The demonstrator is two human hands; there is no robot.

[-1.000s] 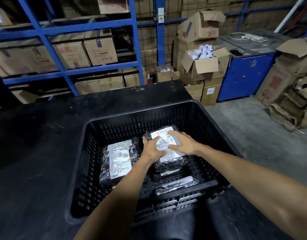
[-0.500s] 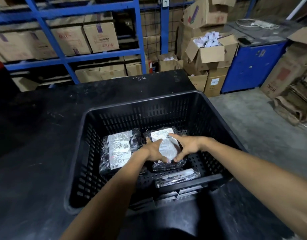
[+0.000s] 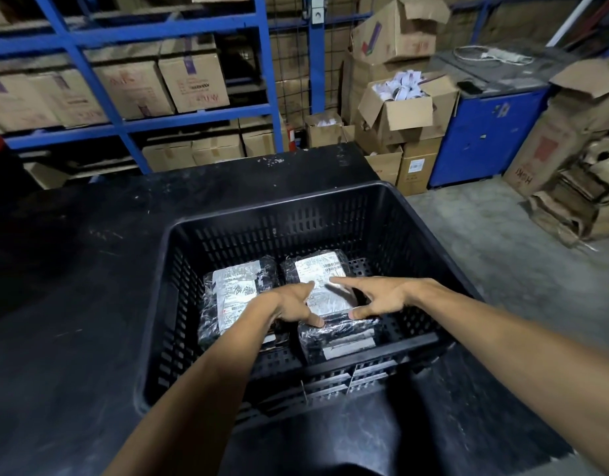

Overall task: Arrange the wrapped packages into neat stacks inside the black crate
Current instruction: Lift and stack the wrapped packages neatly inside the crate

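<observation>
A black slatted crate (image 3: 323, 204) stands on a dark table. Inside it lie wrapped packages in clear plastic with white labels. One package (image 3: 236, 286) lies at the left. A second package (image 3: 316, 273) lies at the right, on top of another package (image 3: 340, 340) whose near edge shows below it. My left hand (image 3: 292, 304) and my right hand (image 3: 382, 297) rest on the near end of the right top package, fingers spread, thumbs at its near edge. Neither hand lifts it.
The dark table (image 3: 72, 304) extends left and behind the crate. Blue shelving (image 3: 124, 125) with cardboard boxes stands at the back. An open box of white items (image 3: 406, 101), a blue cabinet (image 3: 485, 135) and flattened cartons (image 3: 578, 194) stand right on the concrete floor.
The right top package has gone down onto the stack and lies flat. Both hands have loosened from gripping it to resting with spread fingers at its near end.
</observation>
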